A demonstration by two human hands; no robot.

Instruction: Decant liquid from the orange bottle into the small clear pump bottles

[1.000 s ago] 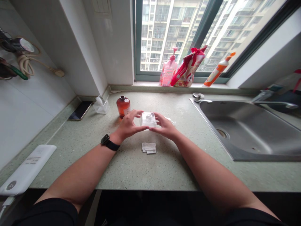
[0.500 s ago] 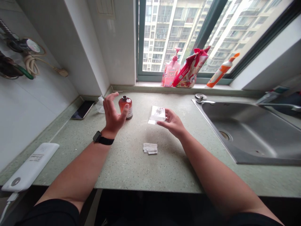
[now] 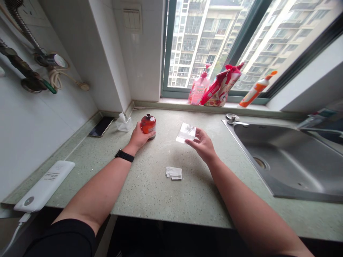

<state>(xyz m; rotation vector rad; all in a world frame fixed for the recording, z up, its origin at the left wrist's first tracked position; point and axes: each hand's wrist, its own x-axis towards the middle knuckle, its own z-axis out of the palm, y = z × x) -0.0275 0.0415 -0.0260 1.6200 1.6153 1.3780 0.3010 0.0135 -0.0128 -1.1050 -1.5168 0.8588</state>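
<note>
My left hand (image 3: 139, 137), with a black watch on its wrist, is wrapped round the lower part of an amber bottle (image 3: 148, 123). The bottle stands upright on the counter, its neck uncapped and part of a label showing. In my right hand (image 3: 203, 143) is a clear, flat-sided plastic box (image 3: 185, 132), gripped at its right side between thumb and fingers. Whether the box touches the counter I cannot tell. Nearer to me lies a folded white tissue (image 3: 174, 173). Behind my left hand sits a small clear container (image 3: 123, 123) with something whitish in it.
A phone (image 3: 102, 126) lies by the left wall, and a white power bank (image 3: 45, 185) with a cable is at the front left. A steel sink (image 3: 289, 157) is set in on the right. A pump bottle (image 3: 198, 89), a red bag (image 3: 221, 87) and an orange bottle (image 3: 255, 91) line the windowsill.
My left hand was open beside the amber bottle; it has closed round it. My right hand still holds the clear box. The whole view has shifted slightly.
</note>
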